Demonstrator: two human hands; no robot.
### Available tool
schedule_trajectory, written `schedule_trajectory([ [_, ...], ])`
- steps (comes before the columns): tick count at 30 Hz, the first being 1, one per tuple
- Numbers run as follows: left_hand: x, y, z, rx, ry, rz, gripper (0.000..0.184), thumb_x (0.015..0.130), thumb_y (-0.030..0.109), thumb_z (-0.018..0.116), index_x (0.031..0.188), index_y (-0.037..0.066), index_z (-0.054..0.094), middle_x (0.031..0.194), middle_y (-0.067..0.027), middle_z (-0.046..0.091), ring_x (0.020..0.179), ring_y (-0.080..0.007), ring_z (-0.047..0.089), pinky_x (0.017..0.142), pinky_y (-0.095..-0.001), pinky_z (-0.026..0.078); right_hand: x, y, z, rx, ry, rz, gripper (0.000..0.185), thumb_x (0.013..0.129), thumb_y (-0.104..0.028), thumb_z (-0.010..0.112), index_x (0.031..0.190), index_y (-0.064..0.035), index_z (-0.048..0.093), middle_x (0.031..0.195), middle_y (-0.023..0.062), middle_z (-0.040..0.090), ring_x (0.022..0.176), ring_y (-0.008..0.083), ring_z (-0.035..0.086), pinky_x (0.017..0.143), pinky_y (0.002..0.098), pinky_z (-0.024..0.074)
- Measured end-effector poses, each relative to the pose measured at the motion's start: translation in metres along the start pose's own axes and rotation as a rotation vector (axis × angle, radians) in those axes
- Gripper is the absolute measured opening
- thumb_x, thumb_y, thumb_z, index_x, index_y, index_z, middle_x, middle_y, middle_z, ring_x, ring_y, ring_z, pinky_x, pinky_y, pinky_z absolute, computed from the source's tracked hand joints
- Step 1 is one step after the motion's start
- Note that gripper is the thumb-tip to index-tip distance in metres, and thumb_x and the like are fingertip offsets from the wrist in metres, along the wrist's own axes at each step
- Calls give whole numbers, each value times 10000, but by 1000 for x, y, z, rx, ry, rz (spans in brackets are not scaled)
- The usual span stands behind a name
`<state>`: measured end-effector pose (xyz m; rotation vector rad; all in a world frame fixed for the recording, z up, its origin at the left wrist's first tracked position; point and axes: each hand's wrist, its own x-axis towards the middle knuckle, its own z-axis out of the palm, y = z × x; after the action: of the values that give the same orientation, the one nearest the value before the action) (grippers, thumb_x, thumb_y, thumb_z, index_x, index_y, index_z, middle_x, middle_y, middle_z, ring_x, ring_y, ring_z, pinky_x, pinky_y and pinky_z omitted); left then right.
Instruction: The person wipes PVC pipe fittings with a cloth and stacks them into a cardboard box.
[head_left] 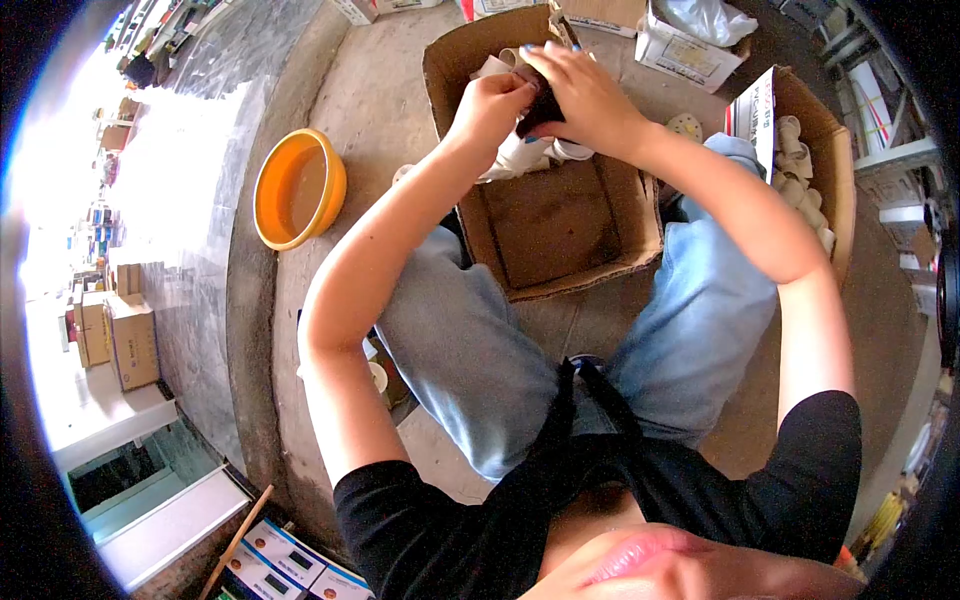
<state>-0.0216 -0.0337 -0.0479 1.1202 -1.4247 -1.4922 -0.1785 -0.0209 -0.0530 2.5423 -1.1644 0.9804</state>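
Over an open cardboard box (pixel 560 285), both hands are close together at the far side. My left hand (pixel 490 112) is closed, its fingers pinched at the edge of a dark brown piece like a cloth or pad (pixel 541 108). My right hand (pixel 585 95) curls over the same dark piece from the right, thumb below it. Whether anything is wrapped inside the piece is hidden. Beneath the hands, several white plastic pipe fittings (pixel 525 152) lie in the box. The box stands between my jeans-covered legs.
On the left stands an orange basin (pixel 335 185) with murky water. To the right, a cardboard box (pixel 845 200) holds several cream pipe fittings (pixel 795 165). A white carton (pixel 685 55) with a plastic bag (pixel 710 18) stands at the back right, and shelves line the right edge.
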Motion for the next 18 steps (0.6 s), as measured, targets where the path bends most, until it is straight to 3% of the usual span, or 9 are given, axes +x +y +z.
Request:
schedule_trajectory([
  [1,-4,2,3,52,28,-51,145,774,66,563,825,-65,599,726,-48,568,633,-100,488,565,-247,397,-2,0,-1,209,-220,180,838,600,-329,759,1262,-49,329,1182,170,471,1110,338,447,950,411,352],
  [4,-2,-5,-1,32,-17,-58,106,734,10,556,802,-65,590,714,-41,560,647,-99,497,581,-239,410,-8,8,7,180,-190,75,805,603,-335,758,1235,-44,351,1163,178,483,1085,346,468,920,405,384],
  [10,-5,-12,2,89,-18,142,95,699,-27,546,792,-36,564,726,-36,556,672,-101,501,600,-233,415,6,23,-3,399,-426,182,631,595,-260,766,1106,-47,462,1020,180,565,957,341,552,818,385,454],
  [11,-7,-10,3,151,-18,177,100,705,-24,542,802,-30,563,725,-35,554,669,-96,496,597,-233,413,8,24,-7,429,-425,195,551,591,-213,757,1049,-41,503,935,149,598,897,283,588,793,361,464],
  [14,-11,-5,7,304,-40,287,117,713,-11,545,829,-10,563,726,-38,549,676,-100,496,606,-250,411,15,29,-23,586,-664,281,510,601,-193,748,1027,-32,521,922,111,607,867,194,584,778,325,466],
  [15,-12,-5,7,332,-57,328,124,709,-4,556,833,-2,565,729,-43,549,689,-114,506,619,-267,414,11,39,-16,723,-617,218,442,623,-286,742,920,-5,573,857,112,633,772,158,596,719,301,477],
  [16,-12,-5,7,361,-74,369,132,705,3,567,837,5,567,732,-48,550,702,-129,517,633,-284,417,10,46,-15,797,-682,222,427,638,-266,732,935,-4,573,856,98,632,774,147,588,721,295,474],
  [18,-13,7,5,639,-158,632,119,694,7,589,809,25,566,780,-57,554,776,-185,518,700,-308,402,10,53,-19,946,-813,228,399,667,-226,712,967,-1,573,855,69,630,778,123,573,726,283,469],
])
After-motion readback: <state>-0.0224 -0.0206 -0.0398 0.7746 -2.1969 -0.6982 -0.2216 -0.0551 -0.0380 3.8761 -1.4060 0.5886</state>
